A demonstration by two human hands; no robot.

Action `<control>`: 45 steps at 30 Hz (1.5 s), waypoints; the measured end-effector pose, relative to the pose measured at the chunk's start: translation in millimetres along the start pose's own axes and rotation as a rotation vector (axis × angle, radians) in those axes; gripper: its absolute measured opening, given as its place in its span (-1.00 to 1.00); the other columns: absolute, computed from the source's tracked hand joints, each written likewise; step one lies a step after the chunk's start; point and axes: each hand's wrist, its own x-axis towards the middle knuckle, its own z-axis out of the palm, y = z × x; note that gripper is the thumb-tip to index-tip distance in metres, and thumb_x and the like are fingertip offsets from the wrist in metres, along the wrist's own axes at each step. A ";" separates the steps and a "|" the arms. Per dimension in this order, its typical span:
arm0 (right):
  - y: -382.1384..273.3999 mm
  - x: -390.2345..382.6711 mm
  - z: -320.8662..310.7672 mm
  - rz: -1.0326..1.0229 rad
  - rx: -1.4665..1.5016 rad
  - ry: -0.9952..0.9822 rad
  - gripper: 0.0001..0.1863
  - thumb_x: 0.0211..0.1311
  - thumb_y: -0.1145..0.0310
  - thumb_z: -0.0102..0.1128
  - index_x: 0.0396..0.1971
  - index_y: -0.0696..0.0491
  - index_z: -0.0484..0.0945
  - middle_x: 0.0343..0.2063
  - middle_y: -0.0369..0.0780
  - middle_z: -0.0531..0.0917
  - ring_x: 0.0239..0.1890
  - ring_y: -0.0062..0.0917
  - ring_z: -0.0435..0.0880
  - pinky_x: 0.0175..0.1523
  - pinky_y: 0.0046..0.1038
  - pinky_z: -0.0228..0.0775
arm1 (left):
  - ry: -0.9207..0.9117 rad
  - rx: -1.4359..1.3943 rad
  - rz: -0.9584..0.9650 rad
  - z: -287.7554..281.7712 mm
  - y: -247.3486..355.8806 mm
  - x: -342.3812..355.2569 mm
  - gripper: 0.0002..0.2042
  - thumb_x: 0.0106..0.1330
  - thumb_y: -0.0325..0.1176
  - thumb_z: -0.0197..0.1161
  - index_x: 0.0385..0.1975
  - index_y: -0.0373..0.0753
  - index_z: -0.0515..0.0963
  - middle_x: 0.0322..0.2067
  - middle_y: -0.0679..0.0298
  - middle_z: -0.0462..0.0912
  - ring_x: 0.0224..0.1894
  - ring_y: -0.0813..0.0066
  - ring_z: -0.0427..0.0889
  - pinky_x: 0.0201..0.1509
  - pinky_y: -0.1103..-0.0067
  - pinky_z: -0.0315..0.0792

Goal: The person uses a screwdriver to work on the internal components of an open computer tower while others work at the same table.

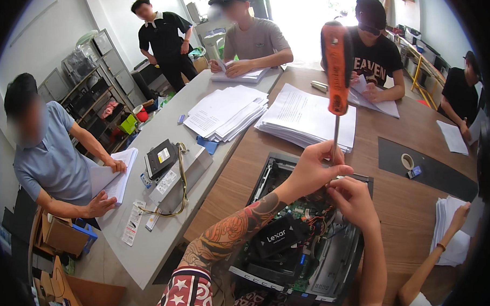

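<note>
A screwdriver (335, 70) with an orange and black handle stands upright, handle at the top. My left hand (315, 169) pinches its thin metal shaft low down. Just beside it, the fingertips of my right hand (356, 203) are drawn together near the shaft's lower end; whatever is between them is too small to make out. Both hands are over an opened black computer case (355, 248), which shows a green circuit board and coloured wires. Inside the case lies a flat black drive (277, 236). The screwdriver's tip is hidden by my fingers.
Paper stacks (311, 117) lie beyond the case, with more sheets (227, 112) on the grey table. A metal power supply (179, 177) with cables sits left. A tape roll (407, 161) rests on a black mat (388, 158) at right. Several people handle papers around the tables.
</note>
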 end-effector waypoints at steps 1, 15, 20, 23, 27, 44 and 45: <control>-0.2 -1.6 -3.4 0.006 -0.010 -0.001 -0.84 0.18 0.45 0.33 -0.26 0.17 0.64 -0.52 -0.21 0.60 -0.62 -0.58 0.48 -0.43 -0.49 0.33 | -0.020 0.004 0.017 3.0 1.5 1.9 -0.76 0.19 -0.52 0.43 -0.48 -0.26 0.41 -0.43 0.33 0.57 -0.33 0.64 0.57 -0.20 0.62 0.49; 11.3 0.0 -1.9 -0.012 -0.154 -0.046 -0.78 0.18 0.24 0.34 -0.40 0.10 0.63 -0.48 -0.14 0.68 -0.38 -0.22 0.67 -0.24 -0.26 0.48 | 0.011 0.326 -0.053 15.4 18.3 1.0 -0.82 0.31 -0.44 0.33 -0.19 -0.32 0.51 -0.39 0.32 0.64 -0.30 0.60 0.61 -0.16 0.63 0.47; 15.3 -1.9 -1.2 -0.016 -0.176 -0.008 -0.70 0.16 0.13 0.36 -0.45 0.08 0.60 -0.54 -0.20 0.65 -0.44 -0.28 0.65 -0.30 -0.28 0.46 | -0.079 0.295 0.005 18.5 18.3 -3.3 -0.88 0.37 -0.50 0.25 -0.17 -0.39 0.54 -0.28 0.28 0.62 -0.26 0.61 0.59 -0.10 0.63 0.48; 5.3 0.1 -2.8 0.108 -0.160 -0.079 -0.73 0.18 0.15 0.34 -0.39 0.08 0.61 -0.53 -0.20 0.64 -0.44 -0.30 0.65 -0.29 -0.28 0.46 | -0.063 0.312 0.016 20.5 16.5 -5.0 -0.84 0.47 -0.41 0.13 -0.15 -0.38 0.55 -0.31 0.30 0.61 -0.25 0.63 0.54 -0.11 0.66 0.44; 8.6 0.6 -1.5 0.036 -0.126 -0.060 -0.77 0.21 0.21 0.31 -0.30 0.07 0.63 -0.49 -0.18 0.65 -0.42 -0.30 0.65 -0.28 -0.29 0.46 | -0.013 0.380 -0.057 16.4 16.1 -3.7 -0.76 0.54 -0.31 0.02 -0.11 -0.35 0.55 -0.32 0.31 0.60 -0.28 0.64 0.50 -0.14 0.66 0.41; 2.4 0.9 -3.1 0.071 -0.160 -0.028 -0.78 0.20 0.23 0.34 -0.40 0.08 0.59 -0.43 -0.22 0.58 -0.44 -0.37 0.62 -0.30 -0.32 0.44 | -0.075 0.515 0.126 9.5 24.5 2.0 -0.89 0.41 -0.48 0.16 -0.34 -0.40 0.53 -0.33 0.19 0.64 -0.27 0.43 0.62 -0.12 0.54 0.47; 2.3 1.0 -1.6 0.061 -0.035 -0.030 -0.81 0.21 0.27 0.32 -0.35 0.09 0.61 -0.40 -0.20 0.58 -0.42 -0.38 0.63 -0.27 -0.34 0.46 | -0.069 0.511 0.100 7.4 26.5 1.5 -0.89 0.41 -0.49 0.14 -0.34 -0.40 0.52 -0.34 0.19 0.63 -0.28 0.44 0.61 -0.13 0.55 0.47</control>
